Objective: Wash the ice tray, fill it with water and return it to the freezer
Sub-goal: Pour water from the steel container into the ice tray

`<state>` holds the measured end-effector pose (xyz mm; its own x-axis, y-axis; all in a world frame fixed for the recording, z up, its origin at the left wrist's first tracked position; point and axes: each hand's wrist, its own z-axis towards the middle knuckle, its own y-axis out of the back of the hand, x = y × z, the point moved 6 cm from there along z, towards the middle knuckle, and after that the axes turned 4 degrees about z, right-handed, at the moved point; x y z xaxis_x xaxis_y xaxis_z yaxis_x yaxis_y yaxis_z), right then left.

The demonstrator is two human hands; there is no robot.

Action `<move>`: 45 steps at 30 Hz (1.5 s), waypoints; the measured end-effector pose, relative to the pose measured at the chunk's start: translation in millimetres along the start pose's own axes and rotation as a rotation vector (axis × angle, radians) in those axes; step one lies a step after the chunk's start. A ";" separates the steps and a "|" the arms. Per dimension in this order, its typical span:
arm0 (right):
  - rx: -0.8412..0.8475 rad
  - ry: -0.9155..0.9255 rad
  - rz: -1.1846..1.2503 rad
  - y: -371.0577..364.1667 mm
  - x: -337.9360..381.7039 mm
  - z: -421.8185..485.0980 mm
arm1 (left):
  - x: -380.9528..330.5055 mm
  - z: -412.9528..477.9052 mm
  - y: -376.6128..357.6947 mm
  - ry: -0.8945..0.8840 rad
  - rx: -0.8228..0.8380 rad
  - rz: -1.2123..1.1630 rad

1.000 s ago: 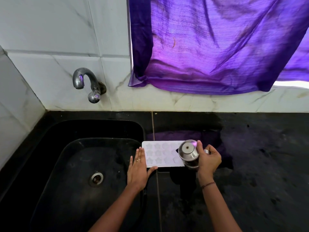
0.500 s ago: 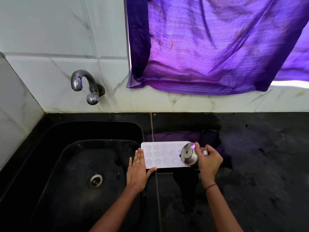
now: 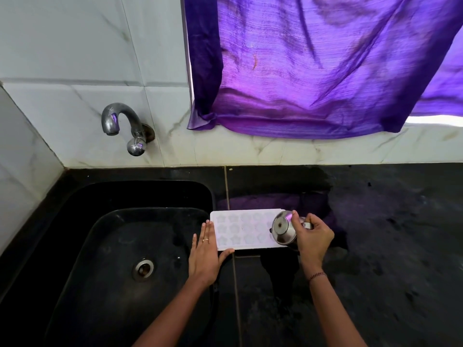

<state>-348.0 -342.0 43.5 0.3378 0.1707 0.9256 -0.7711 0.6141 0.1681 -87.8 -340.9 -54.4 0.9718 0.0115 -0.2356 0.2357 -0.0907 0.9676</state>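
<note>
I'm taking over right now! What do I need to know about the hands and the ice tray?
Left hand: flat, fingers straight, steadying the left end of the ice tray.
Right hand: grips a steel cup, tipped over the tray's right end.
Tray lies on the black counter, beside the sink.
Done: tray set for filling; washing can't be judged here.
Left: finish filling every cell, then carry it level to the freezer, out of view.

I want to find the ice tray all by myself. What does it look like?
Find the big black sink; at its right rim, on the black counter, lies the ice tray. It is a flat white rectangle with star-shaped hollows, between the left hand and the steel cup held by the right hand. Nothing else on that dark stone is pale.
</note>
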 end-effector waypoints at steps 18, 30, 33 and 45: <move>-0.138 -0.181 0.122 20.2 -9.4 8.0 | 0.3 -1.4 0.7 0.011 -0.002 -0.005; -0.142 -0.138 0.060 32.6 -17.5 8.0 | -0.5 -1.5 1.1 0.005 0.002 -0.008; -0.109 -0.065 0.018 30.8 -13.1 7.9 | -0.6 -1.0 1.1 0.007 0.000 -0.005; -0.063 0.040 -0.043 24.9 -8.6 9.5 | 1.6 0.0 -2.8 0.004 0.002 -0.006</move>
<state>-375.3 -335.4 42.9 0.3921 0.1736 0.9034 -0.7202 0.6689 0.1841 -86.9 -340.5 -57.5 0.9703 0.0163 -0.2415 0.2420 -0.0930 0.9658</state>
